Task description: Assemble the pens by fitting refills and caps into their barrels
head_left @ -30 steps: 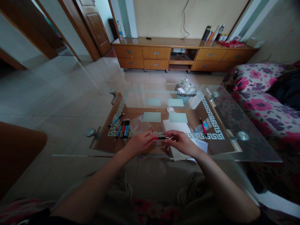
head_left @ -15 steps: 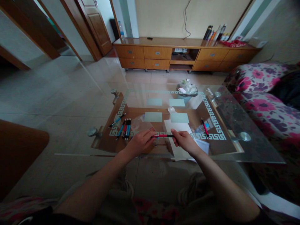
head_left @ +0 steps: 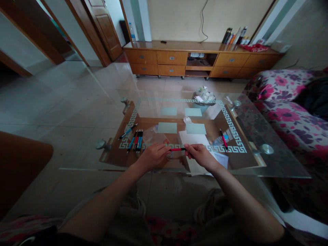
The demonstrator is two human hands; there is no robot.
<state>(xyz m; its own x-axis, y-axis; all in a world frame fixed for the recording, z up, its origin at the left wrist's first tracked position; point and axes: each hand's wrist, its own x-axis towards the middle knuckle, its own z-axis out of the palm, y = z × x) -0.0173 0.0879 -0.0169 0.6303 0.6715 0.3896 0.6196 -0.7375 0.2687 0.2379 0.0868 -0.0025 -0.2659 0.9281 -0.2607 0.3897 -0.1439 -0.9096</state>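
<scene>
A red and black pen (head_left: 177, 149) lies level between my two hands, above the near edge of the glass table (head_left: 143, 164). My left hand (head_left: 154, 155) pinches its left end, and my right hand (head_left: 198, 154) grips its right end between thumb and fingers. Both tips of the pen are hidden by my fingers. To the left of my left hand, several blue, red and black pens (head_left: 138, 140) rest side by side on the glass, with a blue pen (head_left: 127, 132) slanted beside them. Another red and black pen (head_left: 223, 139) lies apart on the right.
White paper (head_left: 192, 138) and a clear plastic bag (head_left: 153, 136) show around the table's middle. Beyond the table stands a filled waste basket (head_left: 202, 106). A wooden cabinet (head_left: 171, 59) runs along the wall, and a floral sofa (head_left: 289, 102) is at the right.
My right hand has moved slightly left, closer to my left hand, and less of the pen's black part shows between them. The pens on the table have stayed put.
</scene>
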